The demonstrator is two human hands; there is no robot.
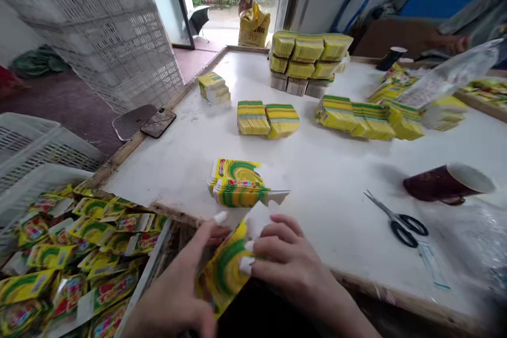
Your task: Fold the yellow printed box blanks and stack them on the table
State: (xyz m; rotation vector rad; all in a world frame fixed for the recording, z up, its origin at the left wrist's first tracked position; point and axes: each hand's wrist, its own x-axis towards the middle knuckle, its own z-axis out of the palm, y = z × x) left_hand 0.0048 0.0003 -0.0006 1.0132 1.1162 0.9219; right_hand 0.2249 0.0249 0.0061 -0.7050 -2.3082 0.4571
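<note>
Yellow-green carton (226,272) near six o'clock, between fingers (273,272): right hand (295,264) curled closed on it; left hand (178,274) spread wide, hold unclear; carton's underside hidden.

Through my camera I see scissors (395,217) at four o'clock, a dark mug (438,183) at three, a phone (158,122) at nine.

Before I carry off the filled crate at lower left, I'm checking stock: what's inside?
Yellow-and-green packets lie heaped in the crate; whatever lies beneath the top ones is covered.
</note>
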